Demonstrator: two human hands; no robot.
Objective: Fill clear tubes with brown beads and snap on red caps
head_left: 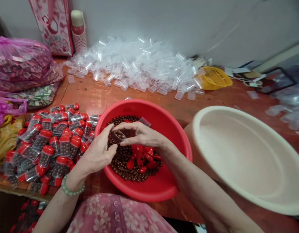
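My left hand (98, 152) and my right hand (144, 134) hold one small clear plastic container (117, 138) between them, over the left part of a red basin (184, 145). Its open mouth faces me, and brown balls show inside it. Thumb and fingers of my right hand pinch the rim; my left fingers close on the other side, partly hidden. Below, the basin holds many loose brown balls (126, 173) and a cluster of red caps (142, 157). Another clear container (144, 121) lies on the balls near the far side.
Filled red-capped containers (45, 155) are heaped on the left. Behind the basin lies a pile of clear containers (139, 64), beside a yellow basket (214, 79). A large white basin (237, 155) stands right. Stuffed purple bags (20, 64) and a bottle (78, 32) are back left.
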